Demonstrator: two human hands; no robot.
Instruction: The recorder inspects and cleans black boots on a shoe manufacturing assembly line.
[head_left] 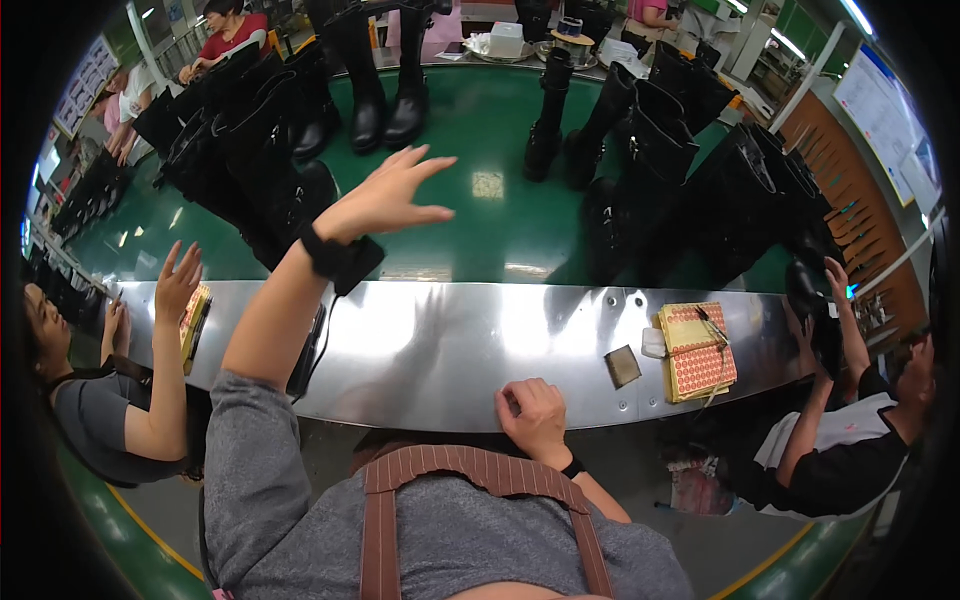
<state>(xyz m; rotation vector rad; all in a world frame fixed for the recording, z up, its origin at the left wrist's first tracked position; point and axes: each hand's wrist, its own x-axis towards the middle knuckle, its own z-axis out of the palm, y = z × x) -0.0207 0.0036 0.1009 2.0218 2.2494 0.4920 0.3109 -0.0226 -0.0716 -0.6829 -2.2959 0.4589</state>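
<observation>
Two hands show: left hand (385, 200), fingers spread, hovers over the green belt (480, 215) near black boots (265, 170); right hand (533, 412), fist pressed together, rests on the steel counter (430, 350).

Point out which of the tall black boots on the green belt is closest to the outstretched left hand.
The tall black leather boot just left of the open left hand, its foot beside the wrist strap. The other boots stand farther off, at the belt's back and right.

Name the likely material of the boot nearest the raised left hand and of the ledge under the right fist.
The black boot by the left hand looks like matte leather or imitation leather. The ledge under the right hand looks like polished sheet metal: silver, mirror-like glare.
</observation>
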